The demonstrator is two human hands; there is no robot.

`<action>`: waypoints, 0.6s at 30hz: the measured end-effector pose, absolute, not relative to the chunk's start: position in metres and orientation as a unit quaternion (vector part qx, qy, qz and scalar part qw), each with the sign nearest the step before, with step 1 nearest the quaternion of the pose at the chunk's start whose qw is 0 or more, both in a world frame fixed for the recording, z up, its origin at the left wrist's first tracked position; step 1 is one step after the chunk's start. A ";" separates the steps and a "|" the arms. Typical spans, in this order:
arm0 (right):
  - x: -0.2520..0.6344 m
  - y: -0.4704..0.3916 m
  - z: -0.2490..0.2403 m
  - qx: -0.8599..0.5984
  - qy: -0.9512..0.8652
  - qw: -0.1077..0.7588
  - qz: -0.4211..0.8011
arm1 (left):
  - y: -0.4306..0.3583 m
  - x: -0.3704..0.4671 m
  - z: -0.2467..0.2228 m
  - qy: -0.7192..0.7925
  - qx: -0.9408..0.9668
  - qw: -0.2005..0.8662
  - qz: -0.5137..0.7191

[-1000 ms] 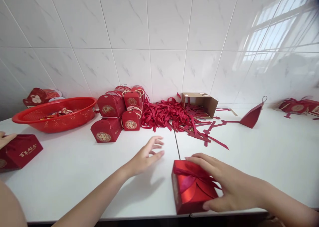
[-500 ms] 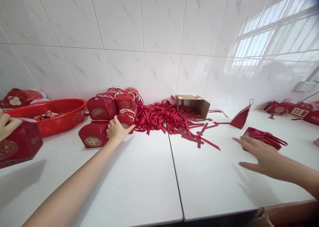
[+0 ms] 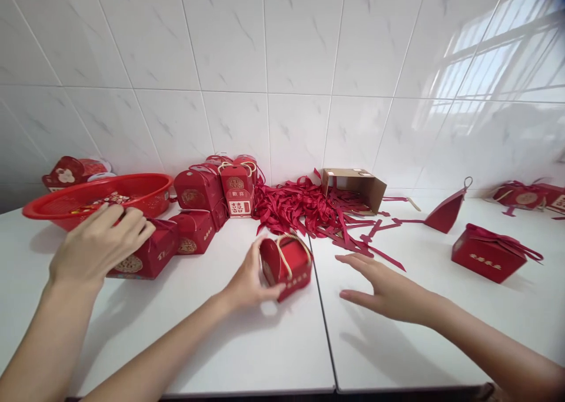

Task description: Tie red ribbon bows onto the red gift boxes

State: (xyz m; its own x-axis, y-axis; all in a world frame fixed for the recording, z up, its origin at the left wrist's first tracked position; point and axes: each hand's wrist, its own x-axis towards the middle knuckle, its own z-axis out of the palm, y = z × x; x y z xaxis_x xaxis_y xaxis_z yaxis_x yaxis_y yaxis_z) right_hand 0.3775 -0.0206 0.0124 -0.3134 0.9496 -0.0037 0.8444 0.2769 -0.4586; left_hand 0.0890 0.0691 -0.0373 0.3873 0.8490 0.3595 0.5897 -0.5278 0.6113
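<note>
My left hand (image 3: 251, 281) grips a small red gift box (image 3: 295, 266) with cream rope handles, slightly blurred, at the middle of the table. Just right of that box, my right hand (image 3: 383, 290) is open, thumb and fingers apart, with nothing in it. Farther right sits a red box (image 3: 489, 253) with a ribbon bow on top and gold lettering on its side. Behind my hands lies a heap of dark red ribbons (image 3: 291, 205), partly spilling from an overturned cardboard box (image 3: 378, 191).
At the left, a co-worker's hand (image 3: 99, 243) is over a red gift box (image 3: 150, 252). A red plastic basin (image 3: 152, 202) with small wrapped pieces stands behind it. Stacked red boxes (image 3: 198, 193) stand near the tiled wall. A red folded pouch (image 3: 445, 212) stands at right.
My left hand has brought the rope-handled box from the stack to the table's middle. My right hand has moved left, away from the ribbon-tied box. The co-worker's box now rests beside the stack.
</note>
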 end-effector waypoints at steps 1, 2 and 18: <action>0.370 -0.017 0.010 -0.571 -0.780 0.163 0.197 | 0.057 0.090 -0.041 0.433 0.815 0.222 0.316; 0.362 -0.014 0.009 -0.570 -0.774 0.183 0.205 | 0.046 0.090 -0.043 0.428 0.815 0.239 0.309; 0.341 -0.021 0.000 -0.516 -0.804 0.297 0.008 | -0.008 0.108 -0.066 0.503 0.715 0.281 0.397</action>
